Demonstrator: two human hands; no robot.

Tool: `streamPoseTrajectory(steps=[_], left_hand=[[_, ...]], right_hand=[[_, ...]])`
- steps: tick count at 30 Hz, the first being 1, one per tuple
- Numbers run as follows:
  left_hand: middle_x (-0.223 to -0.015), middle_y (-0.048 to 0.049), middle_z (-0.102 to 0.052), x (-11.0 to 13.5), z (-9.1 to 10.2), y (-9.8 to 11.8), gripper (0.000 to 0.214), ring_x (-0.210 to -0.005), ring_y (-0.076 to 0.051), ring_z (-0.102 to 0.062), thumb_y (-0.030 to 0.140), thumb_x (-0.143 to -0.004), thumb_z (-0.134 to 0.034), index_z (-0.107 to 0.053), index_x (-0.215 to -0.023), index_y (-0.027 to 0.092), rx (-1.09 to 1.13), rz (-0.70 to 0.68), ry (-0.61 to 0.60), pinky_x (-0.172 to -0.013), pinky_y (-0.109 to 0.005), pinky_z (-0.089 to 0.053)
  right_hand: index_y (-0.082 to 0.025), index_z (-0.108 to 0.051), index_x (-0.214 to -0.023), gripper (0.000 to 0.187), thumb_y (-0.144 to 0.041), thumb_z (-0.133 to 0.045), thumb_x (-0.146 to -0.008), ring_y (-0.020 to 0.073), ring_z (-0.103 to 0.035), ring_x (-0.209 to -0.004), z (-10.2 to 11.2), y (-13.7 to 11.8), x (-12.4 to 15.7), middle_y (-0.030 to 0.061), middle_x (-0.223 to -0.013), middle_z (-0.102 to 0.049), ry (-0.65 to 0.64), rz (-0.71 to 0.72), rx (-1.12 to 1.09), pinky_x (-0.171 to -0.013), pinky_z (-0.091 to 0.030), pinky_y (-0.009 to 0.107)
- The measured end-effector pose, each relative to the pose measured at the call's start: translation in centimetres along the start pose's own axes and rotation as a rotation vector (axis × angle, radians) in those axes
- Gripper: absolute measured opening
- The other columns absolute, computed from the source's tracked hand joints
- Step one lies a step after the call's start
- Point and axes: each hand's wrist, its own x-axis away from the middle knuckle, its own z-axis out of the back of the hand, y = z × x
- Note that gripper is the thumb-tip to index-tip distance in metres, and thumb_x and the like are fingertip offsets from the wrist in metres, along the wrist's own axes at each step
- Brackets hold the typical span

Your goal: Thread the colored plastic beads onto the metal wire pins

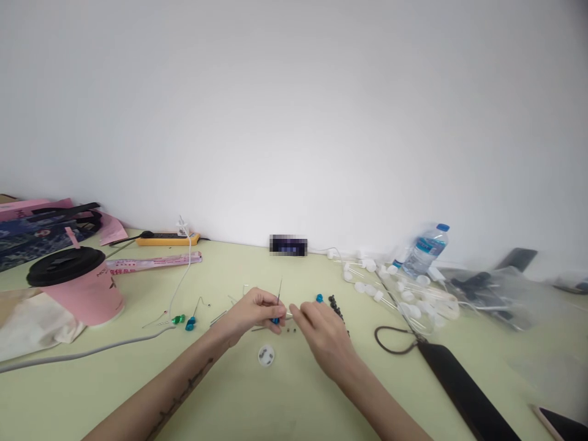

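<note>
"Above the matte, pale-green tabletop [257,404], what in the left hand [253,310]?"

"Pinched between thumb and fingers: a glossy blue piece [275,320], with a thin, straight rod [280,291] nearly upright at the fingertips."

"And the right hand [324,335]?"

"Just beside, fingers curled; undersides hidden, so cannot tell whether grasping anything."

"Nearby?"

"Below, a round white disc [266,355] with grey patches; leftward, a glassy green piece [178,319] near bent wire [198,304]; rightward, small dark rounded bits [337,306] in a strip."
</note>
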Motion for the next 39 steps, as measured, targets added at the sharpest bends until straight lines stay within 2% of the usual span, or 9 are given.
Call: streamPoseTrajectory(steps=[4,8,11,17,20,23,28,31,39], left_hand=[[-0.072,-0.0048,-0.066,-0.2,0.6,0.1,0.026,-0.067,-0.017,-0.064,0.037,-0.075,-0.063,-0.067,-0.071,0.012,0.017,0.014,-0.003,-0.070,-0.029,-0.052],[-0.069,-0.0030,-0.064,-0.3,0.0,0.1,0.022,-0.067,-0.017,-0.064,0.034,-0.078,-0.058,-0.066,-0.072,0.014,-0.215,-0.140,0.173,-0.067,-0.026,-0.051],[-0.073,-0.0030,-0.064,-0.2,-0.7,0.1,0.022,-0.067,-0.016,-0.063,0.032,-0.081,-0.053,-0.066,-0.073,0.015,-0.343,-0.222,0.204,-0.065,-0.024,-0.050],[-0.069,-0.0028,-0.064,-0.5,0.0,-0.6,0.024,-0.069,-0.017,-0.063,0.035,-0.077,-0.058,-0.066,-0.071,0.014,-0.169,-0.070,0.094,-0.069,-0.027,-0.052],[-0.070,-0.0033,-0.065,-0.7,0.6,-0.8,0.024,-0.070,-0.018,-0.064,0.036,-0.074,-0.062,-0.066,-0.070,0.013,-0.041,0.034,0.013,-0.071,-0.028,-0.052],[-0.069,-0.0032,-0.065,-0.7,0.7,-0.8,0.022,-0.068,-0.017,-0.064,0.034,-0.074,-0.062,-0.067,-0.070,0.012,-0.047,-0.005,0.039,-0.069,-0.027,-0.051],[-0.069,-0.0036,-0.065,-0.7,-0.2,-0.4,0.019,-0.066,-0.017,-0.063,0.030,-0.077,-0.059,-0.068,-0.072,0.013,-0.209,-0.167,0.135,-0.067,-0.026,-0.050],[-0.073,-0.0040,-0.066,-0.6,-0.6,-0.2,0.020,-0.069,-0.016,-0.062,0.029,-0.079,-0.057,-0.069,-0.075,0.014,-0.288,-0.226,0.145,-0.067,-0.025,-0.050],[-0.069,-0.0033,-0.065,-1.0,0.7,-1.3,0.025,-0.066,-0.017,-0.063,0.036,-0.072,-0.065,-0.067,-0.067,0.012,-0.034,0.021,0.050,-0.067,-0.028,-0.050]], right_hand=[[-0.025,-0.055,-0.114,0.036,-0.047,-0.039,-0.090,0.0189,-0.057,-0.079,0.0,0.0,-0.1,0.0074,-0.097,-0.059,0.035,-0.073,-0.109,-0.069,-0.044,0.031],[-0.013,-0.062,-0.084,0.066,-0.064,-0.021,-0.087,0.0098,-0.049,-0.047,0.2,0.9,-0.7,0.0066,-0.067,-0.060,-0.227,-0.664,-0.809,-0.044,-0.033,0.020],[-0.013,-0.060,-0.070,0.056,-0.063,-0.038,-0.084,0.0032,-0.031,-0.037,0.1,1.3,-0.9,-0.0015,-0.053,-0.049,-0.407,-0.848,-1.081,-0.040,-0.021,0.016],[-0.017,-0.065,-0.077,0.035,-0.038,-0.041,-0.091,0.0127,-0.045,-0.054,-1.0,1.1,0.0,0.0019,-0.061,-0.052,-0.149,-0.295,-0.286,-0.051,-0.034,0.024],[-0.020,-0.063,-0.104,0.028,-0.034,-0.043,-0.091,0.0207,-0.051,-0.075,-1.4,0.5,0.4,0.0078,-0.081,-0.057,-0.006,-0.050,0.009,-0.068,-0.039,0.033],[-0.022,-0.053,-0.120,0.040,-0.044,-0.048,-0.087,0.0225,-0.052,-0.086,-1.4,0.2,0.2,0.0089,-0.095,-0.058,0.030,-0.121,-0.098,-0.073,-0.040,0.035],[-0.013,-0.061,-0.077,0.065,-0.064,-0.024,-0.087,0.0086,-0.040,-0.045,-0.7,1.3,-0.6,0.0024,-0.060,-0.051,-0.282,-0.684,-0.775,-0.043,-0.029,0.020],[-0.013,-0.062,-0.080,0.050,-0.057,-0.038,-0.087,0.0055,-0.028,-0.041,-0.8,1.9,-0.5,-0.0025,-0.057,-0.043,-0.356,-0.581,-0.758,-0.040,-0.023,0.018],[-0.020,-0.066,-0.091,0.029,-0.037,-0.042,-0.091,0.0208,-0.050,-0.076,-2.7,1.4,0.7,0.0083,-0.080,-0.056,0.039,-0.068,-0.069,-0.065,-0.037,0.032]])
